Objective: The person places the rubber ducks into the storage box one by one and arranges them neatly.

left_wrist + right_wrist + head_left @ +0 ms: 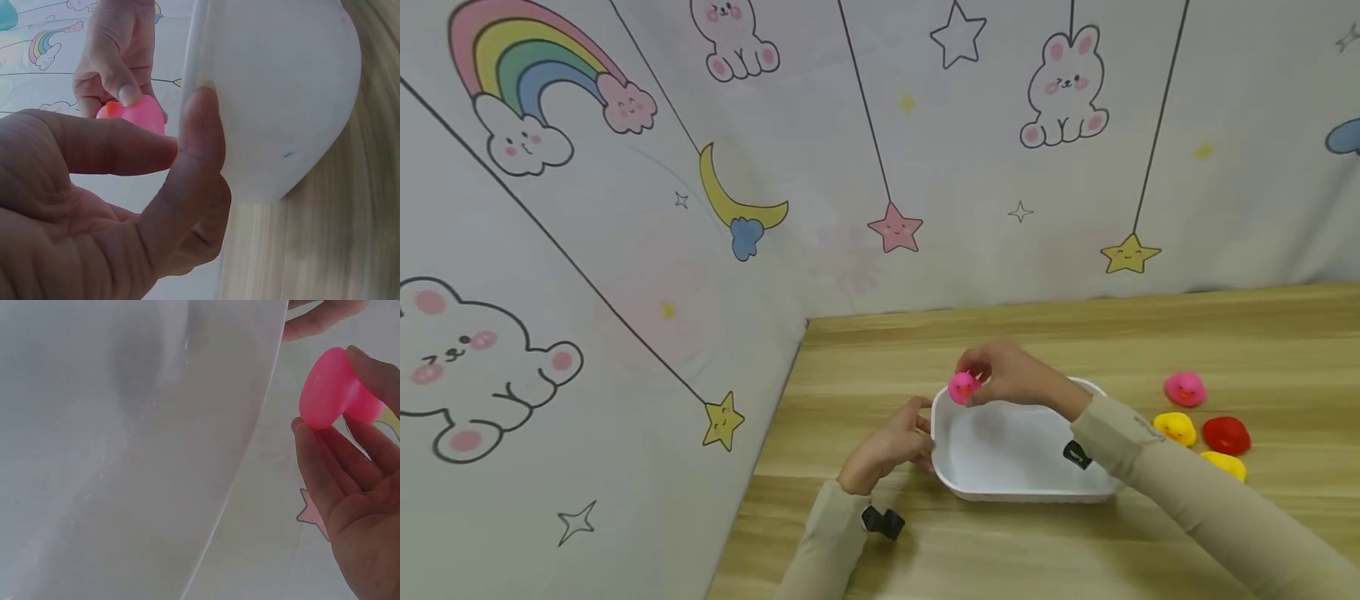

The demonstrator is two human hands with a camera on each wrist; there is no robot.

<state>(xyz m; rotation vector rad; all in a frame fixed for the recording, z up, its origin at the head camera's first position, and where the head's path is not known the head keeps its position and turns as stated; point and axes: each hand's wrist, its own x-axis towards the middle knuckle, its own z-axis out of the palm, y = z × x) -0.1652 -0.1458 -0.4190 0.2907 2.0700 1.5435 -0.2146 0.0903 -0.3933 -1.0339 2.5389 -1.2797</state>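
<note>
On the wooden table (985, 550), grips the white tub (1007, 454) at its left rim with the left hand (890, 446). Right of the tub, has a nearer yellow duck (1226, 464), red toy (1227, 435), farther yellow duck (1175, 427) and loose pink duck (1185, 388). Pinches a second pink duck (962, 389) with the right hand (1015, 375) at the tub's far left corner. Beyond the tub, has printed cloth (985, 167).

White wall covering (970, 158) w/ cartoon prints: rainbow (545, 52) btwn 2 smiling clouds (529, 148), upper L; yellow crescent moon (726, 202) w/ small blue cloud (746, 239); pink star (896, 230), approx ctr; winking bunny (1063, 112), upper R; lg winking bear (475, 367), far L; yellow stars (1131, 255) on dark strings. Below: lt-brown wood-grain tabletop (872, 354).
</note>
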